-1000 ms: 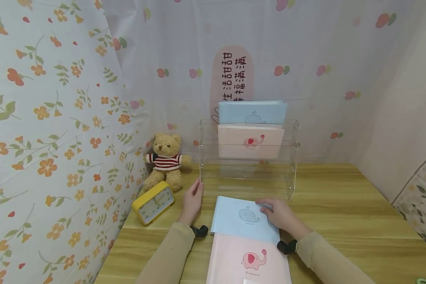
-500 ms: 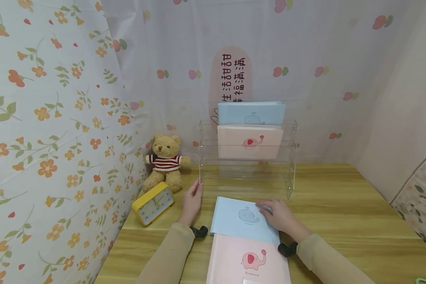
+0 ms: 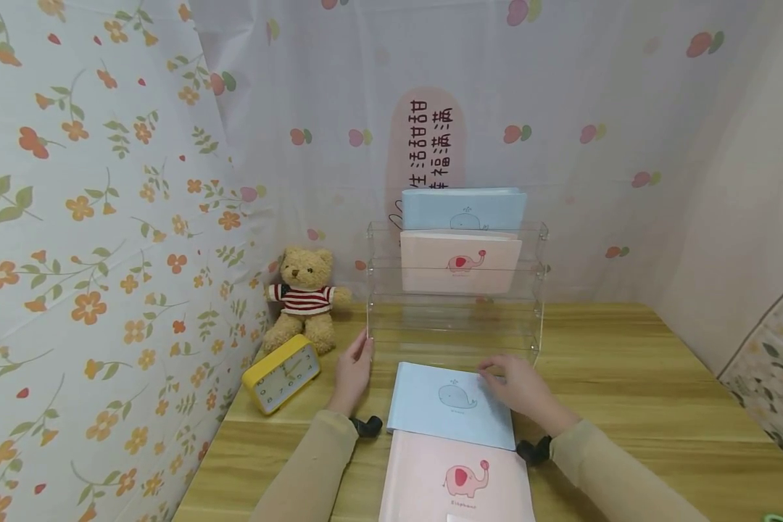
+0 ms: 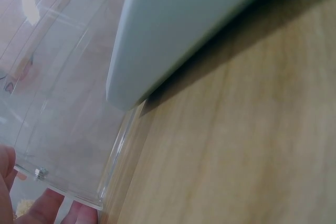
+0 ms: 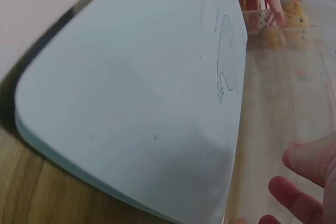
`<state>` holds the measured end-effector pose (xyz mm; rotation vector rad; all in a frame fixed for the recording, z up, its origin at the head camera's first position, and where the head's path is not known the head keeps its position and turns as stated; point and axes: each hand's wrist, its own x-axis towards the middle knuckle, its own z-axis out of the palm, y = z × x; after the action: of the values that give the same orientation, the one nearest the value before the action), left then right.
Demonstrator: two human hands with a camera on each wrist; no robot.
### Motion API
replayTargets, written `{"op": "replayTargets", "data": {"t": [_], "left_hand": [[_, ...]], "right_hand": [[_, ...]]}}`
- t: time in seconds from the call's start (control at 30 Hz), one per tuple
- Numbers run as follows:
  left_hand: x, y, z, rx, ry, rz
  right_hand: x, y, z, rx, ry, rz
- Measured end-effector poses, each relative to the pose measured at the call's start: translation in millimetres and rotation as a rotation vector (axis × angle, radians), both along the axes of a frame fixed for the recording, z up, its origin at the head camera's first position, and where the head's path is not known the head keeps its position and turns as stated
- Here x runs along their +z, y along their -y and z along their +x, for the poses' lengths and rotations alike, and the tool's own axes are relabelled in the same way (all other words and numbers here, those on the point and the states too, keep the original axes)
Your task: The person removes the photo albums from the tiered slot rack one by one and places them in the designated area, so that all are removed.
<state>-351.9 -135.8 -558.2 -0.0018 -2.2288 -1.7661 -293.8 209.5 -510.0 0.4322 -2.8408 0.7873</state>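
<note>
A clear acrylic rack (image 3: 457,319) with several tiers stands on the table. My left hand (image 3: 352,370) holds its left side panel at the lower front; in the left wrist view the fingers (image 4: 44,208) lie outside the panel. A pale blue whale-print booklet (image 3: 424,406) lies flat before the rack, overlapping a pink elephant-print booklet (image 3: 424,478). My right hand (image 3: 518,388) hovers at the blue booklet's upper right corner. In the right wrist view its thumb (image 5: 310,158) and fingers are apart, holding nothing. Another pink booklet (image 3: 431,268) and blue booklet (image 3: 424,206) stand in the upper tiers.
A teddy bear (image 3: 305,297) in a striped sweater sits left of the rack. In front of it stands a yellow alarm clock (image 3: 280,373). Printed curtain (image 3: 326,94) hangs behind the wooden table (image 3: 633,406). A green object (image 3: 779,518) shows at the lower right edge.
My right hand has shifted slightly right and its fingers have come off the blue booklet's face near the corner. The left hand stays at the rack.
</note>
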Motion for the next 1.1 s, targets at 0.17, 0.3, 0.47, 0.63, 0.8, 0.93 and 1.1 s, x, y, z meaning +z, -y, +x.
{"op": "replayTargets", "data": {"t": [0.17,0.3,0.47,0.63,0.8,0.93,1.1], "left_hand": [[-0.6,0.0,-0.1,0.000,0.002,0.002],[-0.9,0.0,0.1,0.000,0.009,-0.006],[0.4,-0.7,0.8,0.016,-0.002,-0.036],[1.8,-0.9,1.8,0.015,-0.002,-0.041],[2.4,-0.4,3.2,-0.004,0.024,-0.008],[0.8,1.3,2.0,0.002,0.029,-0.011],[-1.6,1.3,-0.4,-0.002,0.036,-0.015]], "right_hand": [[15.1,-5.0,-1.0,-0.003,-0.089,-0.014],[31.1,-11.4,-5.3,0.015,-0.218,-0.063],[62.1,-17.6,-11.1,0.001,-0.375,-0.124],[99.5,-24.4,-19.5,-0.074,-0.370,-0.152],[130.1,-30.0,-38.3,-0.134,-0.390,-0.250],[142.8,-30.5,-54.2,-0.152,-0.378,-0.256],[155.2,-32.2,-69.6,-0.136,-0.285,-0.263]]}}
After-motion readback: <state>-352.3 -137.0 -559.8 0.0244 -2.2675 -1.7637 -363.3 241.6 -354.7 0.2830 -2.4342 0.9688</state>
